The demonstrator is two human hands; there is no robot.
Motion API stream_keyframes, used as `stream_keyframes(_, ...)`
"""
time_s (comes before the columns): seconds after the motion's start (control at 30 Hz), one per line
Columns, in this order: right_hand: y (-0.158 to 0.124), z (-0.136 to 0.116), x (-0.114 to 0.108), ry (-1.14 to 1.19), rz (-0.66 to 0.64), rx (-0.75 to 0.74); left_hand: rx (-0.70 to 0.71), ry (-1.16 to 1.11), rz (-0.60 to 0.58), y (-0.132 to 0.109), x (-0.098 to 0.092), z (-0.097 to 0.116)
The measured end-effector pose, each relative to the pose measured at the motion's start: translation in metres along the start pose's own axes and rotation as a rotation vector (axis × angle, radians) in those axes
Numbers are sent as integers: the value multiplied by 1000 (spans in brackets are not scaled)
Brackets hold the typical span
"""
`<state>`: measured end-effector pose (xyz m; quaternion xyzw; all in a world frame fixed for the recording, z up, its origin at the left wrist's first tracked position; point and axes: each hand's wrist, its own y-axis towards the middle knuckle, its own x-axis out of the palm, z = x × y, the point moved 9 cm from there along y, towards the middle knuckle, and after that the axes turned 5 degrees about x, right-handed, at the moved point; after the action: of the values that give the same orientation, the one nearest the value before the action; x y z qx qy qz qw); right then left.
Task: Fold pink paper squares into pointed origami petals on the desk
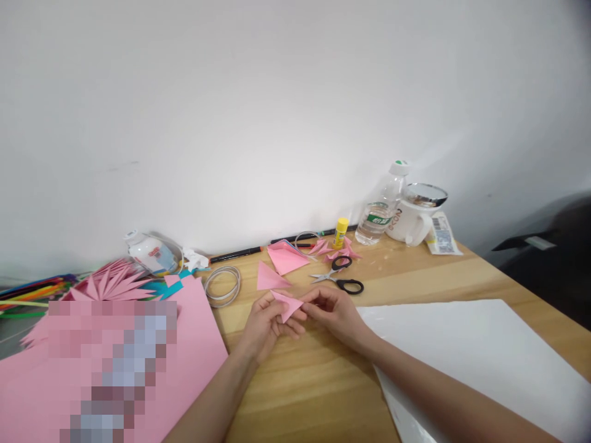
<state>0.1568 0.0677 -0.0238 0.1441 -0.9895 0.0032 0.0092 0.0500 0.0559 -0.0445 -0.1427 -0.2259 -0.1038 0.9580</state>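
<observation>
A small folded triangle of pink paper (288,304) is held up between my two hands over the wooden table. My left hand (268,321) grips it from the left, thumb on top and fingers beneath. At its right corner, my right hand (335,312) pinches the paper between thumb and fingertips. Just beyond lie a pink paper triangle (271,277) and some pink paper squares (287,256). Black-handled scissors (339,275) rest with blades parted behind my right hand. A yellow glue stick (340,232) stands among folded pink pieces (344,251).
Large pink sheets (203,344) and fanned pink paper (111,280) cover the left side. A white sheet (462,357) lies at right. Along the wall are a white bottle (151,253), a tape roll (222,286), a water bottle (379,212) and a white mug (406,223).
</observation>
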Motion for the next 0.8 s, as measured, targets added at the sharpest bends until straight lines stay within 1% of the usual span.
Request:
stream_keyframes(0.17, 0, 5, 5, 143, -49, 116, 113, 125, -58, -1, 8, 5)
stream_keyframes(0.27, 0, 9, 3, 196, -30, 145, 124, 176, -73, -2, 11, 3)
stream_keyframes(0.37, 0, 11, 3, 221, -38, 157, 125, 222, -75, -3, 12, 4)
stream_keyframes(0.5, 2, 13, 0, 172, -22, 156, 128, 325, -51, -3, 13, 7)
stream_keyframes(0.6, 4, 16, 0, 102, -36, 139, 149, 379, -37, -2, 14, 9)
stream_keyframes(0.7, 5, 18, 3, 54, -60, 107, 146, 347, -31, -1, 13, 7)
stream_keyframes(0.8, 4, 16, 7, 48, -76, 91, 116, 258, -19, 0, 10, 2)
